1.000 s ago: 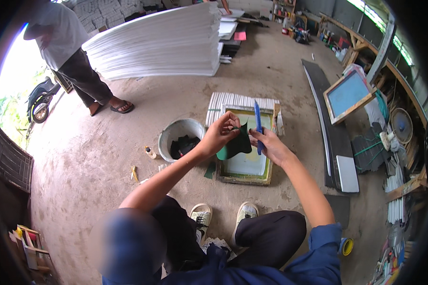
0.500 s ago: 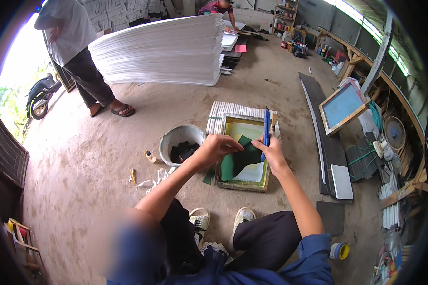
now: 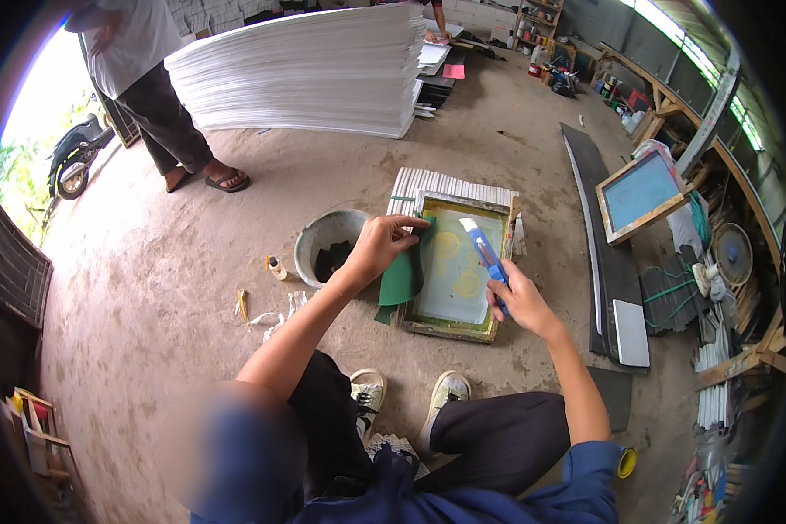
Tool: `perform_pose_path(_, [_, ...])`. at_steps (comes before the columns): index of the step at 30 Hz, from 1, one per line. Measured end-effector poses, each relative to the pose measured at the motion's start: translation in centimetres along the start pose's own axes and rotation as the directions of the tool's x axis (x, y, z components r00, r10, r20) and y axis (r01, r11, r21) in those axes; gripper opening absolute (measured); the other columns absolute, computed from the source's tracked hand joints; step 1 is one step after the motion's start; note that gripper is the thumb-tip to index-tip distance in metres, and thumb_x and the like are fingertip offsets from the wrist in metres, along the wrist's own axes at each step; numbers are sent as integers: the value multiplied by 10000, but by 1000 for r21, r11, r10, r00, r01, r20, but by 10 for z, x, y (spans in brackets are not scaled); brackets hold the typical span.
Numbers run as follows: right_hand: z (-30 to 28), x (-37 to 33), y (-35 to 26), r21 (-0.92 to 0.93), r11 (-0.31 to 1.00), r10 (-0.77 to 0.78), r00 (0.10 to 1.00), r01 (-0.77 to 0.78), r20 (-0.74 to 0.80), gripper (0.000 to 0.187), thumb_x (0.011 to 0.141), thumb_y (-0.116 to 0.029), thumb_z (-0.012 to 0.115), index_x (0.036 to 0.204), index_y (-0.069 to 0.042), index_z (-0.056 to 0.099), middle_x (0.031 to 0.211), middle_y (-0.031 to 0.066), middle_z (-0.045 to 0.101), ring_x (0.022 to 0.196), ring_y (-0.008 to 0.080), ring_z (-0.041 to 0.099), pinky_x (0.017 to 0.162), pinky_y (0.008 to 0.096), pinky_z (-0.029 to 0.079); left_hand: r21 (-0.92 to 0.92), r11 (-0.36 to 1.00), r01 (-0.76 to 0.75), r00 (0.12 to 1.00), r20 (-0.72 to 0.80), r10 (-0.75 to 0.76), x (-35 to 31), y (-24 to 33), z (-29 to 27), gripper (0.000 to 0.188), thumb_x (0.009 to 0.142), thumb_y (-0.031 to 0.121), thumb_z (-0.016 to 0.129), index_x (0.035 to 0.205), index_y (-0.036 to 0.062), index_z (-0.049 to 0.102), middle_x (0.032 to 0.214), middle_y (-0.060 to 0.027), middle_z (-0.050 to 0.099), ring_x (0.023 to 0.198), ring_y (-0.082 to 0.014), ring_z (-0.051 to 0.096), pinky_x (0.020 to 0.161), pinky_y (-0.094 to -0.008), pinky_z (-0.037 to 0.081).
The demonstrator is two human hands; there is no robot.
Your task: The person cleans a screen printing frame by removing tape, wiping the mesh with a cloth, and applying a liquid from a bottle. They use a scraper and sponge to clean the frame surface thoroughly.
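Note:
Between the fingertips of my left hand (image 3: 382, 251) a dark green flexible sheet (image 3: 402, 278) hangs by its top corner, curling over the left edge of a wooden-framed printing screen (image 3: 450, 330). My right hand (image 3: 524, 301) is closed around a blue utility knife (image 3: 487, 253), its tip pointing up and away over the screen. Yellowish round marks show on the pale mesh. Under the screen's far end lies a stack of white strips (image 3: 450, 182). A grey bucket (image 3: 306, 249) with dark scraps inside stands left of my left hand.
A small bottle (image 3: 277, 267) and white scraps (image 3: 275, 323) lie left of the screen. Long dark boards (image 3: 589, 253) and another framed screen (image 3: 642, 196) are at right. A standing person (image 3: 140, 79) and a tall white sheet stack (image 3: 306, 74) are farther off.
The green sheet has moved left off the mesh with my left hand. My right hand has moved right and nearer, away from the sheet, and the knife has tilted leftward.

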State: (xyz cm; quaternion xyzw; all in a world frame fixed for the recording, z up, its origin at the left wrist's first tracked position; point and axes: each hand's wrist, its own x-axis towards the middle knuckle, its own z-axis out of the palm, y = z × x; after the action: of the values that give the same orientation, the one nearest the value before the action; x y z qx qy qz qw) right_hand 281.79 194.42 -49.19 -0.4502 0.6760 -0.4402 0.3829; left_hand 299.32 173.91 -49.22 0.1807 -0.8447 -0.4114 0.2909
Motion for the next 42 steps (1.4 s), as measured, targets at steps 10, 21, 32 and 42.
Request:
perform_pose_path(10, [19, -2, -2, -909, 389, -518, 852, 152, -79, 230, 870, -181, 582, 936, 4, 462, 725, 163, 619, 598, 333, 621, 485, 393, 496, -21, 999, -31, 999, 43, 32, 9, 5, 13, 350, 748, 12, 656, 1089, 93, 649, 864, -111, 672, 663, -105, 591, 641, -282, 477])
perform_pose_path(21, [43, -5, 0, -994, 105, -518, 855, 26, -33, 133, 854, -98, 556, 927, -13, 484, 609, 88, 565, 500, 214, 626, 422, 283, 503, 108, 985, -137, 989, 70, 130, 2, 13, 27, 379, 721, -44, 594, 1092, 31, 614, 1011, -135, 626, 769, -245, 639, 721, -330, 500])
perform_pose_path(32, [37, -4, 61, -981, 193, -59, 997, -31, -43, 97, 820, -65, 535, 895, -6, 557, 733, 134, 649, 701, 279, 675, 548, 371, 546, 296, 940, -167, 972, -108, 207, 4, 3, 9, 399, 746, -91, 507, 1094, 66, 624, 969, -164, 644, 939, -272, 628, 816, -362, 489])
perform_pose_path(42, [-18, 11, 75, -514, 810, 145, 946, -282, -290, 249, 884, -240, 567, 942, -6, 504, 827, 175, 628, 785, 273, 644, 683, 379, 508, -46, 997, 68, 969, 239, -55, 2, -7, -6, 457, 757, -26, 613, 1191, 115, 597, 1044, -49, 642, 655, -62, 525, 769, -256, 476])
